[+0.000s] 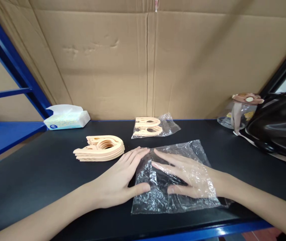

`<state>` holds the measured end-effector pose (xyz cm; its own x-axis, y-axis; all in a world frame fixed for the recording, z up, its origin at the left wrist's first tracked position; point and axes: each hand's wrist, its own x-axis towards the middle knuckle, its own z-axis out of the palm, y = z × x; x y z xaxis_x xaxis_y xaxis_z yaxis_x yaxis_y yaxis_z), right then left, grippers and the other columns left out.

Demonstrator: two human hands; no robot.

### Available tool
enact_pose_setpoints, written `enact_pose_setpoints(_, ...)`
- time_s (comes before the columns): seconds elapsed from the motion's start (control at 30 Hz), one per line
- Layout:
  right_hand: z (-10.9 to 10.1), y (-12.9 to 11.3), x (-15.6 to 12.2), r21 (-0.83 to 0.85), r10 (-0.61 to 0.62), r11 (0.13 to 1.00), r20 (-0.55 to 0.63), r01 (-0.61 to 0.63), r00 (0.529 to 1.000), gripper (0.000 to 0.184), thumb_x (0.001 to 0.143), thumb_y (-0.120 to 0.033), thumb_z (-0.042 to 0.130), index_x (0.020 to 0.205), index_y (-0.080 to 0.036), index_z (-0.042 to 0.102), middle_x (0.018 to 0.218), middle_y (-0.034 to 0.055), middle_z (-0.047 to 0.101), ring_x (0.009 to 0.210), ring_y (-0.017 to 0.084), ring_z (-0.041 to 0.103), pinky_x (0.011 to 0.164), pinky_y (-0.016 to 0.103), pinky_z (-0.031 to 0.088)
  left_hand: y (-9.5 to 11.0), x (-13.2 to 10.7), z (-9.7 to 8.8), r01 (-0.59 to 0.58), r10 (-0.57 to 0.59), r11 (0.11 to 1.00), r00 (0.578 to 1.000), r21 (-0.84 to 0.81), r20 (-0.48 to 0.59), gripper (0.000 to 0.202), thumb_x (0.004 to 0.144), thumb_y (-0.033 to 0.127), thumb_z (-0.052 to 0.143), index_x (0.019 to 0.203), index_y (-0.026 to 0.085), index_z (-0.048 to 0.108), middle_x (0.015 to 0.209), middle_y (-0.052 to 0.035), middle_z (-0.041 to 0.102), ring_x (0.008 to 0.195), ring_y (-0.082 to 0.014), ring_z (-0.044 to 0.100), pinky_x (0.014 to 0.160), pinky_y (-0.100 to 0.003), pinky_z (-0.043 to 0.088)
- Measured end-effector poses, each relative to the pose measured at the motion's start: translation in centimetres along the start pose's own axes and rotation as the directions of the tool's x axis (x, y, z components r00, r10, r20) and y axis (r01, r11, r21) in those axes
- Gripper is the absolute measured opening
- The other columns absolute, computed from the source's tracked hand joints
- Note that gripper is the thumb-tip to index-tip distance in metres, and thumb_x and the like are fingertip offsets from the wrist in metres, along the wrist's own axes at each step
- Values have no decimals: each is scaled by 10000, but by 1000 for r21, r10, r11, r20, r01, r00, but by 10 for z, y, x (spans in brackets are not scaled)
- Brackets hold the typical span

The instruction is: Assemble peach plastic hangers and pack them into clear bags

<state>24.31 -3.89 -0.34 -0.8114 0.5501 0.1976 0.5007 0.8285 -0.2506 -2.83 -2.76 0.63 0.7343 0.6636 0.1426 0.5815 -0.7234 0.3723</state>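
Note:
A clear plastic bag [158,197] lies flat on the black tabletop [44,180] in front of me. My right hand [185,174] is slid inside the bag, fingers stretched out and flat. My left hand [122,179] rests open on the bag's left edge, thumb pressing the plastic. A stack of peach plastic hangers [100,149] lies just left of my left hand. A second clear bag filled with peach hangers [150,127] sits farther back at the centre.
A tissue pack [66,117] lies at the back left beside a blue shelf frame [12,63]. At the right stand a clear cup with a brown lid [242,112] and a black bag [280,127]. Cardboard [145,60] walls the back.

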Motion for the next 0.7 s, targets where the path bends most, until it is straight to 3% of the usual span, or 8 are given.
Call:
enact_pose_setpoints(0.13, -9, -2, 1, 82, 12, 996, 35, -15, 999, 624, 916, -395, 527, 1472, -273, 271, 1580, 67, 115, 1435, 237, 145, 1147, 455, 221, 0, 0, 0, 16, -15, 999, 999, 46, -28, 634, 932, 515, 433, 1453, 207, 244, 1503, -112, 322, 1388, -293, 273, 1121, -476, 284)
enact_pose_setpoints(0.23, -26, 4, -5, 206, 89, 973, 77, -103, 993, 525, 914, -399, 529, 1411, -284, 407, 1576, 29, 153, 1433, 228, 161, 1157, 450, 199, -1, 1, -2, 21, -21, 997, 1000, 70, -3, 597, 940, 483, 427, 1438, 198, 261, 1486, -109, 345, 1363, -276, 321, 1115, -448, 308)
enact_pose_setpoints(0.37, -54, 22, -19, 351, 210, 898, 184, -264, 960, 381, 888, -415, 564, 1262, -338, 579, 1503, -20, 365, 1378, 225, 328, 1134, 462, 272, -2, 0, -4, 57, -58, 995, 998, 80, 6, 546, 967, 462, 370, 1431, 197, 259, 1475, -114, 354, 1349, -265, 341, 1108, -447, 309)
enact_pose_setpoints(0.47, -67, 32, -25, 371, 275, 866, 204, -334, 940, 407, 857, -406, 613, 1260, -361, 575, 1404, -29, 509, 1319, 207, 429, 1114, 439, 320, -2, 0, -4, 37, -37, 997, 999, 64, 8, 647, 922, 547, 432, 1437, 199, 251, 1480, -130, 341, 1352, -296, 329, 1098, -469, 307)
enact_pose_setpoints(0.6, -70, 32, -23, 376, 287, 860, 203, -345, 936, 497, 858, -402, 609, 1340, -372, 488, 1426, -19, 484, 1336, 226, 398, 1083, 451, 358, 0, 0, -5, 32, -34, 998, 998, 49, 48, 929, 762, 679, 586, 1453, 181, 217, 1494, -153, 308, 1364, -337, 290, 1099, -497, 292)
enact_pose_setpoints(0.7, -67, 33, -21, 385, 272, 859, 217, -338, 938, 471, 860, -392, 603, 1321, -336, 525, 1384, 12, 530, 1294, 244, 449, 1060, 456, 378, 1, 0, -7, 52, -54, 998, 997, 46, 62, 914, 778, 679, 567, 1458, 189, 204, 1500, -145, 299, 1367, -324, 288, 1101, -496, 288)
